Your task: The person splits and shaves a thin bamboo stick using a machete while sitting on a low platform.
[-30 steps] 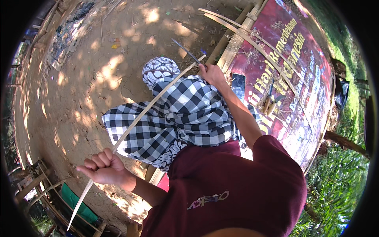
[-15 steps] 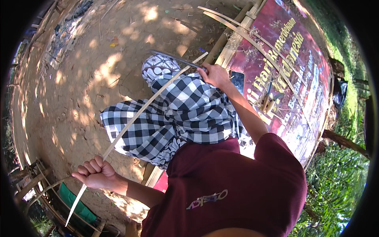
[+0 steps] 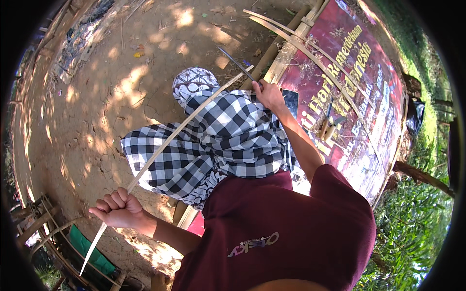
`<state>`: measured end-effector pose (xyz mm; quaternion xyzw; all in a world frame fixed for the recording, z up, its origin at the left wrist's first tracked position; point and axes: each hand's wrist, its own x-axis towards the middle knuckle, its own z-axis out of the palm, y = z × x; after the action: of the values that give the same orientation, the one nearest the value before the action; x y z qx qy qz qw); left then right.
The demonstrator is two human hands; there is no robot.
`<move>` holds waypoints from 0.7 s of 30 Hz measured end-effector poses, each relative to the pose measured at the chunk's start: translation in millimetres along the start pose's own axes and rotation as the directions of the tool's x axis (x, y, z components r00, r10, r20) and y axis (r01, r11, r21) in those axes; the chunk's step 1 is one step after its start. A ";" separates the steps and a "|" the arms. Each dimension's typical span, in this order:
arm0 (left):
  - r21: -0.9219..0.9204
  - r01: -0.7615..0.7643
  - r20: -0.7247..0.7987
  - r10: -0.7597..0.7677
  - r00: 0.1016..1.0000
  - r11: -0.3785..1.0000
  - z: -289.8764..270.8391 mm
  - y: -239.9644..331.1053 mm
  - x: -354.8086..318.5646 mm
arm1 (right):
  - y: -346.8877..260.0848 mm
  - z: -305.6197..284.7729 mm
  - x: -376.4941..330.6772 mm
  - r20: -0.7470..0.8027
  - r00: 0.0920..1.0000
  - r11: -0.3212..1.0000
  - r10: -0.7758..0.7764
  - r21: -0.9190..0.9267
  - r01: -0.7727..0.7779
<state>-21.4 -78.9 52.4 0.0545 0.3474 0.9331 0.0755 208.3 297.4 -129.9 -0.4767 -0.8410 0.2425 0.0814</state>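
A long, thin, pale strip of bamboo or wood (image 3: 170, 140) runs slantwise across my lap. My left hand (image 3: 119, 208) is closed round its lower part, and the tapered tail hangs out below the fist. At the far end of the strip my right hand (image 3: 270, 97) grips a knife (image 3: 235, 63), with the handle mostly hidden in the fingers. The dark blade points up and left, crossing the strip close to its tip; whether it touches is unclear. Under the strip lie my legs in black-and-white checked cloth (image 3: 238, 116).
On my right a dark red printed banner (image 3: 310, 77) covers a platform edged with bamboo (image 3: 279, 65). It bears curved pale strips (image 3: 315, 57), shavings, a dark phone (image 3: 291, 101) and wooden-handled blades (image 3: 330, 128). Bare earth (image 3: 97, 121) lies left; a bamboo frame with green cloth (image 3: 90, 250) stands lower left.
The knife blade has swung from nearly level to a steeper slant, pointing further up. My right hand has shifted slightly right. The left hand and strip have hardly moved.
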 end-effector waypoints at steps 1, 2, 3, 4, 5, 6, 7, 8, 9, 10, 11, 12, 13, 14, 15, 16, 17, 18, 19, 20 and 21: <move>-0.011 -0.012 0.039 0.013 0.999 1.000 -1.7 2.3 4.8 | -4.2 -1.7 0.6 0.020 1.000 1.000 0.010 -0.029 -0.009; -0.009 -0.028 0.065 0.028 0.997 1.000 -7.7 13.6 7.9 | -12.0 0.3 -6.2 0.069 0.997 0.999 -0.040 0.026 0.038; -0.007 -0.043 0.091 0.043 0.995 0.999 -12.8 21.9 9.1 | -18.6 -2.7 -10.2 0.101 0.988 0.991 -0.118 0.072 0.111; 0.034 -0.045 0.042 0.044 0.998 0.998 -11.4 23.3 10.3 | -19.6 -8.8 -13.4 0.090 0.985 0.989 -0.145 0.048 0.141; 0.009 -0.027 0.055 0.026 0.998 1.000 -12.8 23.5 10.8 | -18.1 -13.0 -15.5 0.080 0.982 0.985 -0.173 0.024 0.171; -0.015 -0.009 0.068 0.010 0.998 1.000 -15.5 23.9 10.8 | -9.9 -7.1 -8.7 0.038 0.995 0.996 -0.089 -0.008 0.089; -0.036 0.023 0.090 -0.020 0.996 0.999 -16.4 22.4 11.2 | 6.2 2.6 -1.0 -0.009 1.000 0.999 0.010 -0.036 -0.010; -0.049 0.037 0.118 -0.031 0.993 0.998 -18.9 18.5 11.8 | 14.0 5.4 8.3 0.004 0.994 0.994 0.107 0.015 -0.107; -0.061 0.052 0.146 -0.042 0.988 0.997 -21.4 14.1 12.2 | 23.5 9.7 6.0 0.014 0.995 0.995 0.097 0.019 -0.097; -0.075 0.048 0.170 -0.035 0.985 0.996 -21.7 11.8 13.6 | 19.8 10.7 6.7 0.025 0.997 0.997 0.068 0.027 -0.068; -0.029 -0.003 0.119 0.006 0.993 1.000 -21.0 16.2 13.4 | 4.0 7.7 -0.6 0.054 0.998 0.999 0.036 0.036 -0.038; 0.021 -0.051 0.069 0.050 0.996 0.998 -19.6 22.1 14.7 | -12.9 3.2 -5.4 0.086 0.996 0.993 0.001 0.122 -0.012; 0.070 -0.085 0.029 0.083 0.996 0.994 -19.1 25.1 15.9 | -25.7 -3.9 -6.2 0.080 0.995 0.990 -0.059 0.130 0.049; 0.076 -0.068 -0.011 0.069 0.998 0.995 -19.3 26.2 14.7 | -25.8 -2.0 -12.0 0.074 0.994 0.993 -0.078 0.094 0.071; 0.025 -0.035 0.061 0.033 0.998 0.999 -22.5 26.7 13.5 | -24.8 0.6 -17.0 0.070 0.993 0.994 -0.098 0.059 0.094; -0.027 0.013 0.143 -0.009 0.990 1.000 -25.5 24.8 12.7 | -13.3 6.3 -9.2 0.035 0.999 0.999 -0.037 0.023 0.037; -0.078 0.089 0.228 -0.069 0.971 0.993 -28.4 17.5 14.3 | 9.9 14.5 -0.5 -0.006 0.999 0.999 0.044 -0.020 -0.044; -0.060 0.078 0.220 -0.063 0.973 0.995 -24.2 15.8 14.4 | 24.2 19.2 12.3 -0.008 0.988 0.987 0.154 0.046 -0.154; -0.061 0.056 0.212 -0.042 0.976 0.997 -21.6 17.1 13.9 | 21.1 17.8 15.9 -0.025 0.990 0.990 0.136 0.051 -0.135; -0.063 0.036 0.203 -0.023 0.979 0.997 -19.1 17.5 13.2 | 19.7 16.0 16.5 -0.043 0.992 0.992 0.120 0.054 -0.118; -0.067 0.019 0.196 -0.006 0.981 0.998 -16.5 17.3 12.1 | 19.8 13.4 15.3 -0.062 0.992 0.993 0.107 0.055 -0.103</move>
<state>-37.6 -100.2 52.0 0.1410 0.3065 0.9341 0.1168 210.4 314.3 -152.6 -0.5256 -0.8052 0.2525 0.1081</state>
